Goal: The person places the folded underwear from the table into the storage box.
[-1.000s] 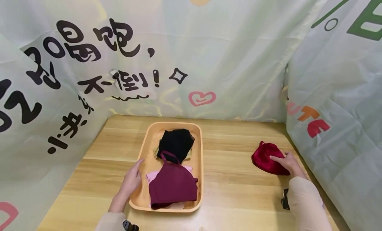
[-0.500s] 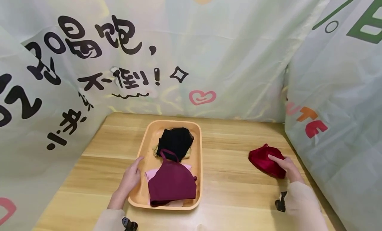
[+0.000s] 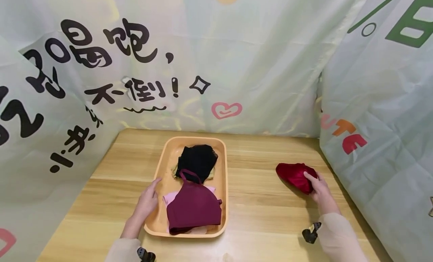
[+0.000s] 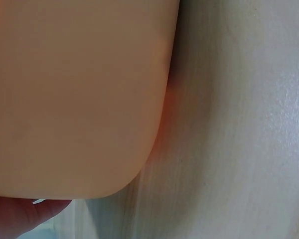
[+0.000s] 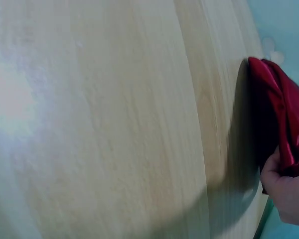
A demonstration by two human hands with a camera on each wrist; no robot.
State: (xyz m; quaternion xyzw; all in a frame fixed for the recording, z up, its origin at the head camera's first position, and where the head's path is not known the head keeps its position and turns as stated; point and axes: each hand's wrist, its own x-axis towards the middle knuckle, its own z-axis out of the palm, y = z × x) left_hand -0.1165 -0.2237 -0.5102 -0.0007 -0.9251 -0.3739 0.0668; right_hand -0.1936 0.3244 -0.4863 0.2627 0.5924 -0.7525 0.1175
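My right hand (image 3: 319,188) grips a folded dark red satin bra (image 3: 293,174), thumb on top, at the table's right side. In the right wrist view the bra (image 5: 284,114) hangs from the thumb and fingers, its far part cut off by the frame. My left hand (image 3: 147,200) rests against the left rim of an orange tray (image 3: 222,171), its forefinger extended along the edge. In the left wrist view the tray's outer side (image 4: 79,99) fills most of the frame, with part of the hand (image 4: 20,216) at the corner. Inside the tray, a plum bra (image 3: 194,207) lies nearest me.
Behind the plum bra sits a folded black garment (image 3: 197,162) over a tan one. Pink cloth (image 3: 170,197) shows underneath the plum bra. The wooden table (image 3: 257,217) is bounded by printed fabric walls (image 3: 270,66) at the back and both sides.
My right hand has moved left with the red bra, which has folded narrower and turned in its grip. The left hand has stayed at the tray's rim.
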